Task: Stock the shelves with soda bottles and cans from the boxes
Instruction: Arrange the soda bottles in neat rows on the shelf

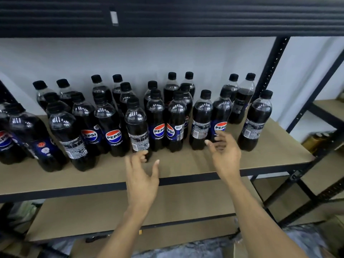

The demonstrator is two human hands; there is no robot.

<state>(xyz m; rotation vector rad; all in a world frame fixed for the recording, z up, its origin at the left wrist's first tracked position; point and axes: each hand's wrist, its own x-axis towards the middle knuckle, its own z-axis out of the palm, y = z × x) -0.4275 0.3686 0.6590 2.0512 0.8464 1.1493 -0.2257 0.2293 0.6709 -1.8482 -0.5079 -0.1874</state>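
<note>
A: Edges first?

B: Soda bottles (111, 127) stand on the brown shelf (270, 155) across the middle of the frame. The dark front rail (186, 180) runs just under both hands. A black post (273, 67) bounds it at upper right, and the upper shelf (167, 15) closes the top.

A: Open room?

B: There is a bare strip of board in front of the row, narrow at lower left and widest at centre right. There is more bare board right of the rightmost bottle (256, 120). The lower shelf (93, 215) below shows bare board.

A: Counts?

B: Twenty-three black caps by my tally. The far left overlaps, so the count is not firm. All are upright, with dark cola and Pepsi labels. Two hands.

A: Hands?

B: The left hand (142, 175) has its fingers apart and loose and grips nothing. Its fingertips sit at the base of the front-centre bottle (136, 125); I cannot tell whether they touch it. The right hand (226, 155) is blurred, with fingers spread and nothing in it, just in front of a label-forward bottle (221, 116).
</note>
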